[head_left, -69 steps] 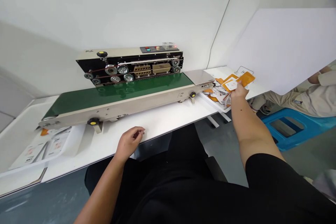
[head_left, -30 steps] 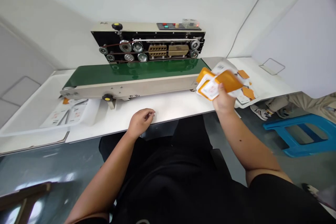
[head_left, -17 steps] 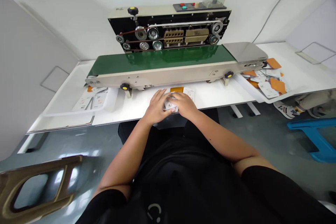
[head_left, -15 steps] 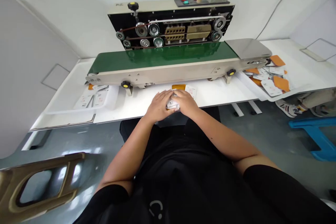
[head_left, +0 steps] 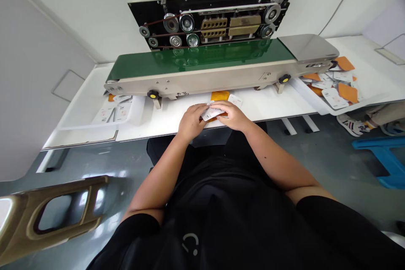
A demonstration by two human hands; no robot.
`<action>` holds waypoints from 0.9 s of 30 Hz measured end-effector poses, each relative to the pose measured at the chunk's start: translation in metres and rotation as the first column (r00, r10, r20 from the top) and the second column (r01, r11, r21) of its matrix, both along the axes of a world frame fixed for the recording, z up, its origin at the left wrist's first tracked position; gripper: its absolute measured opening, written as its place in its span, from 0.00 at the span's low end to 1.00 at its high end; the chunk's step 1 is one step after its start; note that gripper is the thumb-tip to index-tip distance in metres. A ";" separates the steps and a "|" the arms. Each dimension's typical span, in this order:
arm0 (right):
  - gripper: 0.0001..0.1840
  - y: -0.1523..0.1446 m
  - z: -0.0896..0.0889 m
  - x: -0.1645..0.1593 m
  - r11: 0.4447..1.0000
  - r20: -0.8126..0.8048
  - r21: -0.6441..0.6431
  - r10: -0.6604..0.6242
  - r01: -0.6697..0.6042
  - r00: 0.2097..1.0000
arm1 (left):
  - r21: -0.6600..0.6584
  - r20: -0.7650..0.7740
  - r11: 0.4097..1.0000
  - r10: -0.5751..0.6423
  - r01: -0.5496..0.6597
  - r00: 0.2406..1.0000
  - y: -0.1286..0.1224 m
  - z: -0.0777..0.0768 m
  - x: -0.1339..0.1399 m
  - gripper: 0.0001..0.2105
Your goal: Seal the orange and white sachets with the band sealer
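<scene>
Between my two hands, near the table's front edge, is a small stack of white and orange printed packets point(head_left: 211, 113). My left hand point(head_left: 191, 121) grips the stack's left side, fingers curled over its edge. On the other side my right hand point(head_left: 232, 115) closes round the right end, with its fingers across the top and thumb below. An orange packet point(head_left: 220, 95) lies flat on the table just behind my hands, and a white packet point(head_left: 236, 100) lies beside it to the right. Fingers hide part of the held stack.
A band sealing machine point(head_left: 209, 17) with a green conveyor belt point(head_left: 202, 60) stands behind my hands. Trays of packets flank it: a left tray point(head_left: 136, 114) and a fuller right tray point(head_left: 311, 103). A brown stool point(head_left: 60, 215), a blue stool point(head_left: 379, 158) and another person's shoe point(head_left: 349, 124) are below.
My right hand has shifted outward to the right, and more of the held packets shows between my hands. The whole view has moved slightly.
</scene>
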State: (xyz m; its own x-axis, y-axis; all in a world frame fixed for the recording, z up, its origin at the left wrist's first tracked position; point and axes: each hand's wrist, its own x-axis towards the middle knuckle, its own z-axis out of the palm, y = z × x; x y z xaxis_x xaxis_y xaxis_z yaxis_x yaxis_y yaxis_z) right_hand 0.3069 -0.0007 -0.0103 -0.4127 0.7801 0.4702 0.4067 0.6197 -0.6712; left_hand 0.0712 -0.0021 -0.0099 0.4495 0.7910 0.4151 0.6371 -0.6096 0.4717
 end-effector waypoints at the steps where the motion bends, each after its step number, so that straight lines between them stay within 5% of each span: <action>1: 0.28 0.000 -0.001 0.000 1.000 -0.011 0.001 -0.004 0.004 1.000 | 0.009 0.019 1.000 0.007 -0.007 1.000 0.000 0.000 -0.001 0.19; 8: 0.17 -0.002 -0.006 0.002 0.991 -0.085 0.081 -0.096 0.103 0.992 | 0.046 0.149 0.993 0.097 -0.105 0.984 0.000 -0.005 -0.006 0.09; 16: 0.13 -0.012 -0.017 0.000 0.929 -0.243 0.138 -0.304 0.343 0.921 | 0.030 0.115 0.992 0.119 -0.123 0.986 0.006 -0.007 -0.003 0.17; 19: 0.13 -0.009 -0.012 0.001 0.919 -0.461 -0.027 -0.361 0.394 0.810 | 0.015 0.058 0.991 0.131 -0.132 0.990 0.009 -0.006 -0.004 0.21; 23: 0.15 0.007 0.011 0.021 0.866 -0.685 -0.287 -0.485 0.410 0.543 | 0.002 0.022 0.993 0.122 -0.122 0.992 0.011 -0.005 -0.004 0.22; 27: 0.13 0.021 0.046 0.056 0.862 -0.721 -0.327 -0.492 0.387 0.488 | 0.010 0.021 0.993 0.116 -0.116 0.993 0.012 -0.006 -0.004 0.21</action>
